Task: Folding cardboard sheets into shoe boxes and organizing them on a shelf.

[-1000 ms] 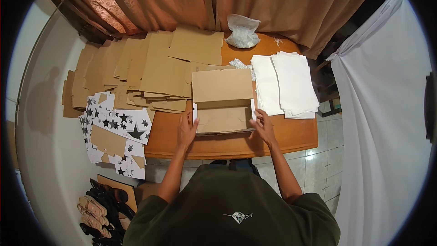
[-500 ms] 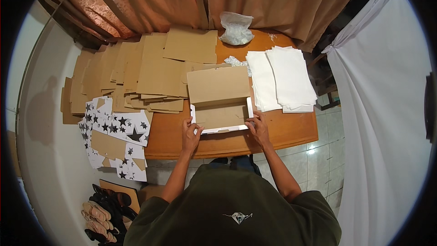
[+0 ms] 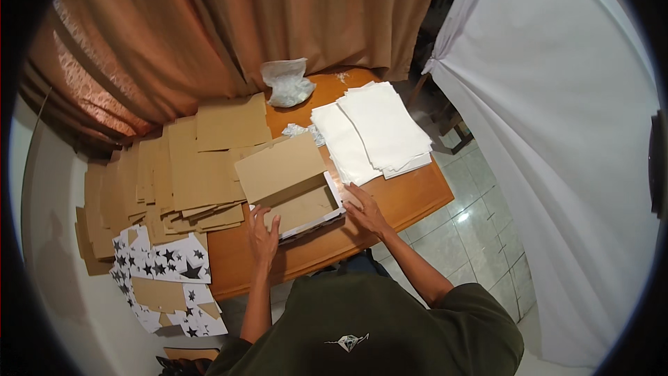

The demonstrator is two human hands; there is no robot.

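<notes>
An open cardboard box (image 3: 300, 207), brown inside with white outer walls, sits near the table's front edge with its lid raised at the back. At its left front corner is my left hand (image 3: 263, 235), fingers apart and thumb near the wall. My right hand (image 3: 366, 212) is beside the right wall, fingers stretched out toward it. Neither hand grips the box; whether the fingertips touch it I cannot tell.
Flat brown cardboard pieces (image 3: 188, 167) are layered over the left of the wooden table (image 3: 229, 264). Star-printed white cardboard (image 3: 163, 257) lies at the near left. Stacked white sheets (image 3: 386, 125) lie at the right, and a translucent plastic bag (image 3: 287, 83) sits behind.
My fingers have loosened from the box's front corners and spread beside it. The view has turned, so the table and box appear tilted and shifted left.
</notes>
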